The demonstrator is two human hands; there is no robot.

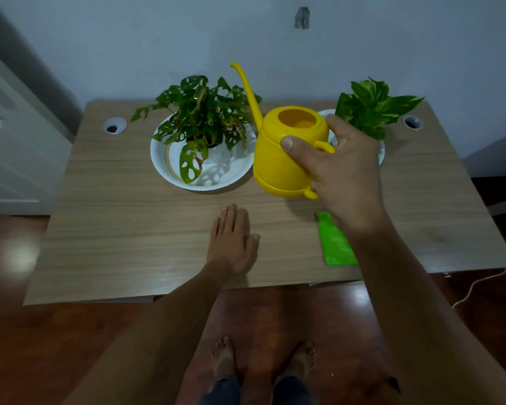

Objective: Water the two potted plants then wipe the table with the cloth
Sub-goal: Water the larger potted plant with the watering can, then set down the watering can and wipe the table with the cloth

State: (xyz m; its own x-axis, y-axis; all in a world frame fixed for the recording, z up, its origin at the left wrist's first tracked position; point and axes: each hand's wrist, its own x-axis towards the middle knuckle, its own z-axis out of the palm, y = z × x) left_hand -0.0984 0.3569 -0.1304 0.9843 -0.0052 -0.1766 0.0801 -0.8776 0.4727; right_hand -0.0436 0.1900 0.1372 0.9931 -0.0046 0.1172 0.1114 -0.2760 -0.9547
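My right hand (342, 168) grips the handle of a yellow watering can (278, 159), which is held upright between the two plants with its long spout pointing up and back. On the left, a holey-leaved plant (200, 112) stands in a white bowl (164, 168). The second plant (371, 108), with variegated leaves, sits at the back right in a white dish (381, 153), partly hidden by my hand. A green cloth (333, 241) lies flat near the front right, partly under my right forearm. My left hand (232, 239) rests flat on the wooden table (123, 223), fingers together.
Two round cable holes sit in the table's back corners, left (115, 125) and right (412, 122). A wall stands right behind the table, a door (9, 127) to the left. A cord (476, 285) trails on the floor at right. My bare feet are below the front edge.
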